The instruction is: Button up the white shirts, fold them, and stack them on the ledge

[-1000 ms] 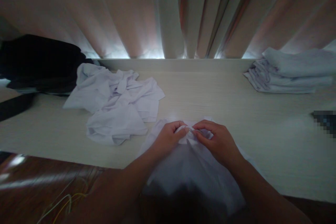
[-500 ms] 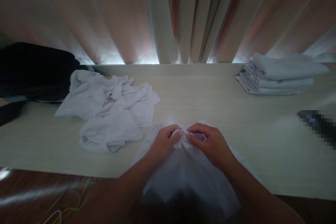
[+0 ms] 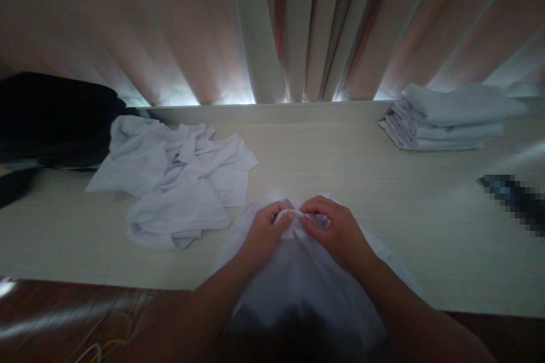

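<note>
Dim, backlit shot. Only light leaks under the curtains [image 3: 272, 28] at the back edge of the table [image 3: 340, 153], blooming white there. Foreground near black, colours muddy and noisy. Wide-angle bend toward edges. Soft focus throughout; pixelated patch [image 3: 513, 199] at right.

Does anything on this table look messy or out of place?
Mostly the crumpled pile of white garments at the left: it lies loose and tangled, unlike the neatly folded stack at the far right. Both hands, left hand and right hand, pinch another white garment hanging over the table's near edge.
</note>
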`<state>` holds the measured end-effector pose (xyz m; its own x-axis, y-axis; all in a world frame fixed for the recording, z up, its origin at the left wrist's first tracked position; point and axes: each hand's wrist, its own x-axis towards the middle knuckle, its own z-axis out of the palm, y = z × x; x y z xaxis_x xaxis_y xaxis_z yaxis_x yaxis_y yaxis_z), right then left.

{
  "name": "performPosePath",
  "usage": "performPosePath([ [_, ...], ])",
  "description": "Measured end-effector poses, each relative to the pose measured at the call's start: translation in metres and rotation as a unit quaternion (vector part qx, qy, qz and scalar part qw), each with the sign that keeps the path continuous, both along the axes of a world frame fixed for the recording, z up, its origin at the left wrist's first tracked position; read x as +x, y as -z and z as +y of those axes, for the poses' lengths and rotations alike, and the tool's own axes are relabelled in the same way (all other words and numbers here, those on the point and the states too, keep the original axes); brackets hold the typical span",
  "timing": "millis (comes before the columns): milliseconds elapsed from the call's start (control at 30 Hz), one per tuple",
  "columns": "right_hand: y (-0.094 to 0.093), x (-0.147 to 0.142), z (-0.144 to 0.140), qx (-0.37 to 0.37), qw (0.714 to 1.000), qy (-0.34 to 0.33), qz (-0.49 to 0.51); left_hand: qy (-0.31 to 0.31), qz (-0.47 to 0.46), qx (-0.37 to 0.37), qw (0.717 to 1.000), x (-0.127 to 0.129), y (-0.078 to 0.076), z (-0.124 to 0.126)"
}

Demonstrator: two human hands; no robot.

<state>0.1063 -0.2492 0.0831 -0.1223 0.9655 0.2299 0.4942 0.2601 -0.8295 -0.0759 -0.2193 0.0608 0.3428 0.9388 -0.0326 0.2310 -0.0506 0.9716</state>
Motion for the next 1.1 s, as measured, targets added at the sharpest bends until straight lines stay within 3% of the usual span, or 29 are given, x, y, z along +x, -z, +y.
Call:
performPosePath([
  [333,0.0,-0.001,-0.001,-0.005,0.999,0.003,-0.037,0.018,0.028,0.008,0.999,0.0,0.004,0.002],
  [700,-0.001,0.003,0.002,-0.068,0.998,0.008,-0.012,0.038,0.029,0.003,0.999,-0.001,0.003,0.003],
  [967,-0.002,0.008,0.005,-0.137,0.99,-0.005,0.031,0.031,0.056,0.004,0.998,0.001,-0.009,-0.005],
  [1100,-0.004,0.016,0.005,-0.206,0.974,-0.036,0.082,0.049,0.054,0.029,0.997,0.0,-0.013,-0.006],
])
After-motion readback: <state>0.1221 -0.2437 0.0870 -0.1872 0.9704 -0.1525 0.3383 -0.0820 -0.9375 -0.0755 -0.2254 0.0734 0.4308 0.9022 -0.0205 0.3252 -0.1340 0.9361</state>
